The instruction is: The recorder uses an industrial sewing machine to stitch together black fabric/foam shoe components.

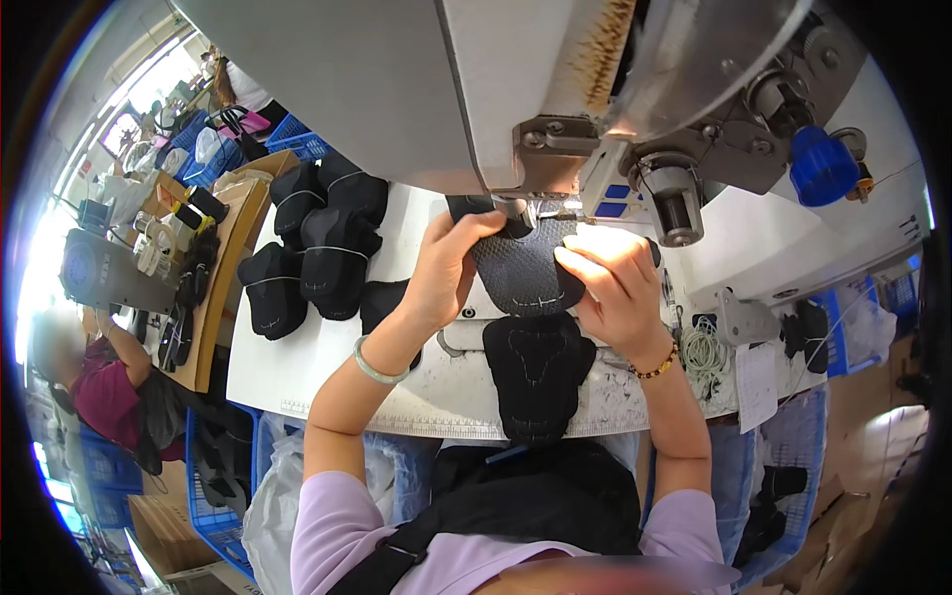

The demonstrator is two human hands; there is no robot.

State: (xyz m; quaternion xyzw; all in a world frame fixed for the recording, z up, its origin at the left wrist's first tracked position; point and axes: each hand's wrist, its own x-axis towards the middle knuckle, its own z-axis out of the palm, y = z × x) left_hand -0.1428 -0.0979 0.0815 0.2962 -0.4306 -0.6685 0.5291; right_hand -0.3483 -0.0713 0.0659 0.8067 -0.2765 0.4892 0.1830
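A black mesh shoe-upper piece with a short line of white stitching lies under the head of a sewing machine. My left hand grips its left edge, the thumb on top and the other fingers partly hidden. On its right edge my right hand presses with bent fingers, close to the lit needle area. The needle point itself is hard to make out. Just nearer to me a stack of black pieces with light stitching rests on the white table.
Banded bundles of black pieces stand on the left. Tangled pale cord and a paper sheet lie at the right. Blue baskets flank the table below. Another person works at a machine far left.
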